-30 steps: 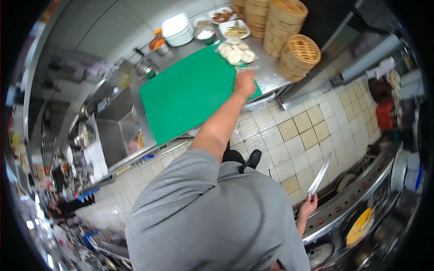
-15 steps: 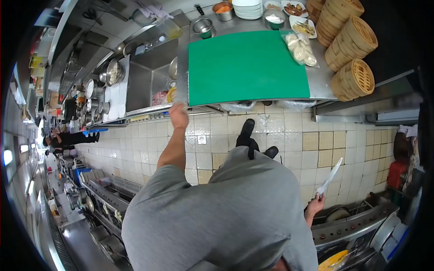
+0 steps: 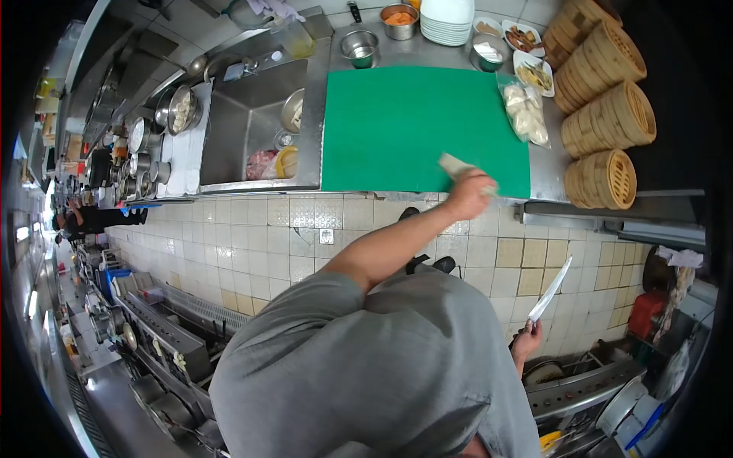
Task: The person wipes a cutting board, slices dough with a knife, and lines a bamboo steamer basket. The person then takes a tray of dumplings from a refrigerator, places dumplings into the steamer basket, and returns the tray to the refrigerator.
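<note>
My left hand [image 3: 472, 195] reaches across my body to the front edge of the green cutting board [image 3: 397, 126]. Its fingers are closed on a pale folded cloth [image 3: 456, 166], which touches or hovers just over the board. Down at my right side, away from the counter, my right hand [image 3: 527, 340] grips a knife [image 3: 551, 290] by its handle. The long blade points up and outward. At the board's right end lies a clear plastic bag of white pieces [image 3: 525, 113], partly on the board.
Bamboo steamers [image 3: 599, 179] are stacked at the right. White plates [image 3: 445, 21], a metal pot [image 3: 360, 49] and small dishes [image 3: 532, 72] line the back. Left is a sink [image 3: 244, 114] holding a bowl and bagged food. A stove [image 3: 588, 397] stands behind me; another person [image 3: 95, 219] is far left.
My left hand has moved right, from beside the sink to the board's front edge, and a cloth now shows in it. The right hand still holds the knife low at my side.
</note>
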Available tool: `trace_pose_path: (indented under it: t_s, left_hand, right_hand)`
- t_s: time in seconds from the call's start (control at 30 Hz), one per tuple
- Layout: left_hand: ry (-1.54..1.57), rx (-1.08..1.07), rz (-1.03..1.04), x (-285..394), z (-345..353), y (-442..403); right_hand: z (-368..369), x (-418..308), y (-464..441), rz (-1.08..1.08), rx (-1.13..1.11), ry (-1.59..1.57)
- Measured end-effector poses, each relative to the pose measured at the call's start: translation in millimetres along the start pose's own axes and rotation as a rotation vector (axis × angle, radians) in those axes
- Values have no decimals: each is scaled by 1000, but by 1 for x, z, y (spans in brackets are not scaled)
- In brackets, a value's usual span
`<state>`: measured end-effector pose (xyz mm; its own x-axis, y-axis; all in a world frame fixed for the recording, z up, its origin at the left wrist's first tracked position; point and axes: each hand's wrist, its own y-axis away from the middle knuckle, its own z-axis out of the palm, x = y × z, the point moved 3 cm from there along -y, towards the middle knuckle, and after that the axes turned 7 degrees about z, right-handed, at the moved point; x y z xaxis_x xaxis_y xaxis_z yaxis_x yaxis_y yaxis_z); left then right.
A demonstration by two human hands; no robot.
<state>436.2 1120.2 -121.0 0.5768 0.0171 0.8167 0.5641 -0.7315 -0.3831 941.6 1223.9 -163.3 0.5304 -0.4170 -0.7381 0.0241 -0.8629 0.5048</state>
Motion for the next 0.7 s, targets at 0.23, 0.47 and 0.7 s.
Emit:
trace_pose_path:
  t_s: [0.23,0.47,0.7]
  left_hand:
    - [-199,12,-387,55,-69,-75]
    - [-564,-328,239,-61,-59,-80]
    - [-759,-20,30,-164,-235,-110]
  right_hand:
    - [29,-12,-10,-32,-8,8]
    - [66,-26,2,-45,18,55]
    - [86,-29,28,-5,36,49]
